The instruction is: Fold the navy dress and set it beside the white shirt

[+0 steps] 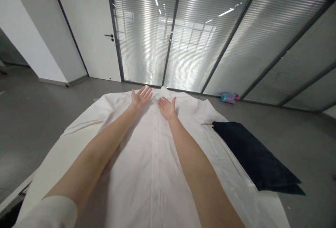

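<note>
A white button-up shirt [141,165] lies spread front side up, its collar at the far end and its button placket running down the middle toward me. Above its upper chest, just left of the collar, my left hand [141,97] is palm up with fingers stretched, holding nothing. My right hand [167,107] is likewise turned up, fingers extended and thumb apart, just right of the placket. Whether either hand touches the cloth I cannot tell.
The shirt rests on a cream-coloured table [52,172]. A folded dark navy cloth [252,154] hangs partly over its right edge. On the grey floor beyond lies a blue and red patterned object [229,98]. Glass partitions with blinds and a white door [86,25] stand behind.
</note>
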Demonstrator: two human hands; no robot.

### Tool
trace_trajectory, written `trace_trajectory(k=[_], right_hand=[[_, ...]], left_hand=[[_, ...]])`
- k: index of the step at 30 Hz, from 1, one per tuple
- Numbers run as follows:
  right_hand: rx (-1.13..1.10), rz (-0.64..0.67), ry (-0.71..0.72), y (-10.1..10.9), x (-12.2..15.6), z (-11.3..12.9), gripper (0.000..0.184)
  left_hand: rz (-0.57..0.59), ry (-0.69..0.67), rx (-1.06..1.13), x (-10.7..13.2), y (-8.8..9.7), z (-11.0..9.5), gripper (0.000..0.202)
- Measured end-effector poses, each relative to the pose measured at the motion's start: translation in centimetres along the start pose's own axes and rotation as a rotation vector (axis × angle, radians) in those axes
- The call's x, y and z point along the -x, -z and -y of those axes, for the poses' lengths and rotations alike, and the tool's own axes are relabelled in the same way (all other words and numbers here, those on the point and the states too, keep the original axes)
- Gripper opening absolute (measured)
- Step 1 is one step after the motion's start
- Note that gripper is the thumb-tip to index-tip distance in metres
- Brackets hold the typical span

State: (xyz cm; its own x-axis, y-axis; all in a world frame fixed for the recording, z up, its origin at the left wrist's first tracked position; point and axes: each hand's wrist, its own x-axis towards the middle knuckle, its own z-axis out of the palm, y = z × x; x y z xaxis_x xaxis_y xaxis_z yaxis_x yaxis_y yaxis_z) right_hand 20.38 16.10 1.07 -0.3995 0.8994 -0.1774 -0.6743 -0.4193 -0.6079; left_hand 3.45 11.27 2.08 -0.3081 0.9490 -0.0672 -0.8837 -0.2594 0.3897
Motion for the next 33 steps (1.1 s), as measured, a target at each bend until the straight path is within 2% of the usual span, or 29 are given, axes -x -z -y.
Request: trace_trajectory(k=[3,8,11,13,15,17,20,22,25,28,31,33], right_hand=[[-0.005,-0.050,-0.010,0.9,0.0,-0.2,0.082],[-0.101,-0.160,0.092,4.3,-0.3,3.7,0.083],[-0.145,-0.216,0.153,5.8,-0.1,5.8,0.084],[-0.146,-0.213,0.204,5.9,0.1,6.4,0.083],[-0.130,-0.183,0.239,5.1,0.3,6.0,0.080],[-0.112,-0.125,0.219,3.6,0.3,4.6,0.077],[-0.090,-0.018,0.104,0.9,0.2,1.3,0.079],[-0.079,0.007,0.030,-0.2,0.2,-0.7,0.083],[-0.063,-0.038,-0.023,-0.2,0.0,-1.9,0.084],[-0.073,-0.078,0.008,1.7,-0.2,0.0,0.085],[-0.121,-0.139,0.057,4.6,-0.2,3.7,0.085],[-0.164,-0.172,0.107,6.4,0.0,5.9,0.085]], left_hand=[[-0.114,0.024,-0.009,0.3,1.6,0.5,0.066],[-0.198,-0.063,0.038,-0.2,4.4,-3.7,0.071],[-0.217,-0.101,0.051,-0.5,4.9,-5.6,0.071],[-0.247,-0.147,0.060,-0.6,4.4,-5.7,0.066],[-0.281,-0.181,0.072,-0.5,3.2,-4.9,0.060],[-0.263,-0.174,0.085,-0.2,1.5,-3.2,0.058],[-0.117,-0.109,0.067,0.5,-0.6,0.2,0.060],[-0.050,-0.063,0.030,0.9,-1.1,2.3,0.062],[-0.107,-0.030,-0.013,1.0,-0.1,3.5,0.067],[-0.181,-0.054,-0.010,0.5,1.8,1.7,0.074],[-0.192,-0.137,0.042,0.0,3.1,-0.9,0.079],[-0.191,-0.174,0.058,0.0,3.6,-1.7,0.082]])
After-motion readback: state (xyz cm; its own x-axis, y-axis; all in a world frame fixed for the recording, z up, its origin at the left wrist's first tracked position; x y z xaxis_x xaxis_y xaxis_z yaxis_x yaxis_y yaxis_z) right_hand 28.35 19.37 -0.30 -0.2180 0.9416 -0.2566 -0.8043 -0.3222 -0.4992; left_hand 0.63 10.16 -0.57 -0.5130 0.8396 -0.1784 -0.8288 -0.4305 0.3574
